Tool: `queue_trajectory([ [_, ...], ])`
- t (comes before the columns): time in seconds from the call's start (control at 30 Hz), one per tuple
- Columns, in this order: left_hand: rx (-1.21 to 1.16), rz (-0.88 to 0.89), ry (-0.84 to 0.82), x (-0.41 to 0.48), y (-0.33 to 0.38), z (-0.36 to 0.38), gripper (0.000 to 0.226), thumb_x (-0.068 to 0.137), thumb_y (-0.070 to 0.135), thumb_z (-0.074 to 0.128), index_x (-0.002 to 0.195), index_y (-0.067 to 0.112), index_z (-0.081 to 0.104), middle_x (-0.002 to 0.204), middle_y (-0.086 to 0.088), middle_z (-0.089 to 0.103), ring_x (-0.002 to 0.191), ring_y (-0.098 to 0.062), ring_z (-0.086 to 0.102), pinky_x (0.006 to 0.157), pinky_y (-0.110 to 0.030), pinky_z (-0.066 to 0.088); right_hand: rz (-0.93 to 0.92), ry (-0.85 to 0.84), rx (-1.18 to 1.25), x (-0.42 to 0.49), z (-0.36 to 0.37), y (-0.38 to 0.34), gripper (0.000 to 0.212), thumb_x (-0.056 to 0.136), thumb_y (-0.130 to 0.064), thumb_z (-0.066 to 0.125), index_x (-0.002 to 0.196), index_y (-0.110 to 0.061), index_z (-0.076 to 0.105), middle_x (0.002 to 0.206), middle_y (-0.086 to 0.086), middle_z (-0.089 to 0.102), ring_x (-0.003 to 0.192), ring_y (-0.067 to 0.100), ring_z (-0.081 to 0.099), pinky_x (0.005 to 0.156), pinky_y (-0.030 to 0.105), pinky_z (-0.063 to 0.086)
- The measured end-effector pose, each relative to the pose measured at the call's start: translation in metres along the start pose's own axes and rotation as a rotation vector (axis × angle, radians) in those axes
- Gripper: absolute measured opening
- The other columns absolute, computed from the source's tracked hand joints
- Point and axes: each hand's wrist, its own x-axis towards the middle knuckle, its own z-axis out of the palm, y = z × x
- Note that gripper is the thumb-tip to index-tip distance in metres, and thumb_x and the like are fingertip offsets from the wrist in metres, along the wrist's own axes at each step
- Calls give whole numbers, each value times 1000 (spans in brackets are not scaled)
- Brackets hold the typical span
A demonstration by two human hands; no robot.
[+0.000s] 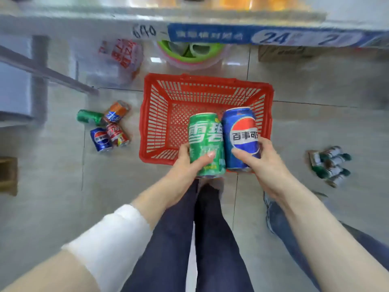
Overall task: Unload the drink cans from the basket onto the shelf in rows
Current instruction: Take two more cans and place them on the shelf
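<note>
A red plastic basket (160, 114) stands on the floor below the shelf edge (210, 34), and no cans show inside it. My left hand (185, 165) grips a green Sprite can (205, 144) held upright over the basket's near rim. Beside it, my right hand (265, 163) grips a blue Pepsi can (242, 135), also upright. The two cans touch side by side.
Several loose cans (107, 125) lie on the tiled floor left of the basket. A cluster of small bottles (330, 165) lies to the right. A green bowl (189, 51) and a plastic bag (122, 57) sit under the shelf. My legs (206, 228) stand just behind the basket.
</note>
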Motion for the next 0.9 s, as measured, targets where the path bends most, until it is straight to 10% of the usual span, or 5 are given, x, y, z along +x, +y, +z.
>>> queue_trajectory([
  [0.1, 29, 91, -10, -70, 32, 8, 45, 86, 11, 61, 123, 14, 36, 118, -2, 58, 104, -13, 60, 90, -28, 51, -49, -1, 29, -72, -5, -38, 59, 78, -15, 69, 126, -17, 34, 107, -8, 58, 87, -4, 57, 79, 16, 49],
  [0.27, 64, 260, -18, -166, 65, 14, 52, 85, 18, 64, 126, 23, 33, 114, 10, 58, 98, 2, 61, 78, -14, 51, -157, -55, 14, -162, -10, -88, 64, 77, -18, 70, 127, -21, 30, 112, -7, 59, 92, -6, 59, 75, 10, 51],
  [0.9, 163, 767, 142, -379, 237, -42, 70, 67, 57, 66, 127, 39, 35, 129, 13, 52, 117, -4, 53, 98, -30, 45, -687, -143, -8, -345, 60, -293, 79, 63, -38, 68, 134, -24, 35, 122, -2, 58, 107, 8, 60, 89, 25, 52],
])
